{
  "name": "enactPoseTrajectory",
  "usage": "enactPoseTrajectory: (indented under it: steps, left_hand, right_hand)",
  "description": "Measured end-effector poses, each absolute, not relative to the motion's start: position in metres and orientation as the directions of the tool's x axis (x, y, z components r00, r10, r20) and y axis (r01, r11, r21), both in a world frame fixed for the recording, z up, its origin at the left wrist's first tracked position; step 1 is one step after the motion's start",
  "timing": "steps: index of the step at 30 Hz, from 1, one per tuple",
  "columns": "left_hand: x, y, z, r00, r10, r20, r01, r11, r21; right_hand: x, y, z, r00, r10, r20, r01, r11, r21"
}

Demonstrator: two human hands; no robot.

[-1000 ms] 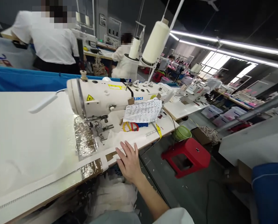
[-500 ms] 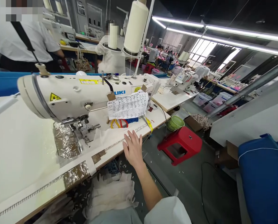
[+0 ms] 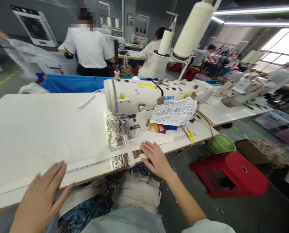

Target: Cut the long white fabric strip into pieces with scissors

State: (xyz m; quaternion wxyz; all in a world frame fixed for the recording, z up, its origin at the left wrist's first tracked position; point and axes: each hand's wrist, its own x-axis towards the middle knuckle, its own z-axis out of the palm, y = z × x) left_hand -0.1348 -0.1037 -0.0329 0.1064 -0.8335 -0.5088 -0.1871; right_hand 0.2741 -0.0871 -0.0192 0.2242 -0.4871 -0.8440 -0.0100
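My right hand [image 3: 156, 159] lies flat, fingers apart, on the front edge of the white sewing table [image 3: 37, 129], just right of a taped patch and touching a small strip of white cloth [image 3: 156, 138]. My left hand [image 3: 41, 200] hovers open at the table's front edge on the left, holding nothing. A cream sewing machine [image 3: 154, 95] stands behind my right hand, with a printed paper sheet [image 3: 175, 112] taped to its arm. A stack of white cloth pieces [image 3: 138, 192] rests on my lap below the table.
A red plastic stool [image 3: 229, 178] and a green basket [image 3: 220, 144] stand on the floor to the right. Scissors with yellow and red handles [image 3: 157, 127] lie under the paper. Thread cones [image 3: 193, 30] rise above the machine. Other people work at tables behind a blue bin [image 3: 69, 84].
The view swung left and back. My left hand has come into sight at the table's front edge. My right hand has shifted left along the edge toward the taped patch.
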Motion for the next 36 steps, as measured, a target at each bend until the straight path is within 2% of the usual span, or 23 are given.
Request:
enactPoseTrajectory:
  steps: [4,6,7,8,10,12,14,16,19,22,25,27,28,30,33,36]
  left_hand:
    - [-0.146,-0.108,-0.035,0.423,0.781,0.460,0.865,-0.498,0.050]
    - [-0.150,-0.116,-0.029,0.355,0.816,0.456,0.864,-0.472,0.172]
    - [-0.150,-0.121,-0.024,0.299,0.857,0.420,0.859,-0.433,0.272]
    - [-0.149,-0.126,-0.018,0.235,0.908,0.346,0.844,-0.367,0.390]
    - [-0.142,-0.135,-0.004,0.153,0.987,0.056,0.763,-0.154,0.628]
    - [-0.129,-0.140,0.010,0.197,0.943,-0.269,0.628,0.089,0.773]
    - [-0.111,-0.140,0.020,0.301,0.857,-0.418,0.495,0.234,0.837]
    - [-0.092,-0.137,0.026,0.353,0.834,-0.424,0.413,0.268,0.871]
    - [-0.070,-0.131,0.030,0.395,0.848,-0.354,0.341,0.223,0.913]
    - [-0.063,-0.125,0.032,0.453,0.846,-0.281,0.275,0.167,0.947]
    - [-0.066,-0.121,0.031,0.469,0.847,-0.252,0.270,0.134,0.954]
    - [-0.069,-0.119,0.029,0.454,0.858,-0.238,0.293,0.108,0.950]
    - [-0.069,-0.118,0.029,0.449,0.863,-0.231,0.306,0.094,0.947]
    - [-0.069,-0.116,0.029,0.450,0.864,-0.228,0.328,0.077,0.941]
    - [-0.068,-0.115,0.033,0.447,0.864,-0.233,0.370,0.058,0.927]
    - [-0.067,-0.114,0.039,0.471,0.856,-0.212,0.392,0.012,0.920]
  right_hand:
    - [0.281,-0.086,-0.014,-0.533,0.760,0.371,0.783,0.609,-0.123]
    - [0.282,-0.088,-0.009,-0.536,0.767,0.353,0.779,0.610,-0.143]
    - [0.282,-0.090,-0.004,-0.534,0.782,0.321,0.775,0.605,-0.185]
    - [0.280,-0.092,0.002,-0.527,0.806,0.269,0.769,0.587,-0.253]
    - [0.272,-0.098,0.017,-0.493,0.858,0.141,0.745,0.501,-0.441]
    - [0.258,-0.103,0.036,-0.467,0.884,0.028,0.689,0.384,-0.615]
    - [0.239,-0.106,0.052,-0.483,0.876,0.000,0.611,0.337,-0.716]
    - [0.219,-0.106,0.064,-0.559,0.829,0.016,0.546,0.384,-0.745]
    - [0.195,-0.103,0.068,-0.746,0.666,0.025,0.476,0.559,-0.679]
    - [0.180,-0.099,0.065,-0.863,0.501,0.057,0.416,0.771,-0.482]
    - [0.170,-0.095,0.070,-0.895,0.425,0.137,0.396,0.897,-0.197]
    - [0.163,-0.094,0.079,-0.906,0.387,0.173,0.376,0.922,-0.095]
    - [0.159,-0.094,0.084,-0.909,0.378,0.176,0.366,0.926,-0.096]
    - [0.153,-0.093,0.091,-0.909,0.398,0.127,0.372,0.909,-0.188]
    - [0.144,-0.088,0.089,-0.885,0.459,-0.076,0.454,0.815,-0.360]
    - [0.137,-0.081,0.080,-0.854,0.489,-0.179,0.518,0.764,-0.386]
